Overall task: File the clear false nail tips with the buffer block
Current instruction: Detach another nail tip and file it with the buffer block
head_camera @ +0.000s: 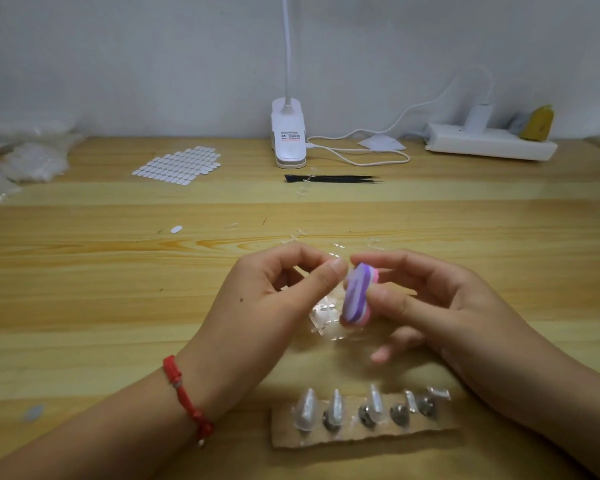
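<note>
Right grip (440,306) holds purple-and-pink oval buffer block (355,296), left grip (267,299) pinches clear false nail tip (339,263) beside it, white clip lamp (288,150) label unreadable

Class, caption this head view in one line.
Right hand holds the buffer block beside pinched fingertips of the left hand; nail tips stand on a cardboard strip.

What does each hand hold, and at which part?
The right hand holds the buffer block, forefinger on its top end, thumb on its pink side. The left hand pinches something unclear.
</note>
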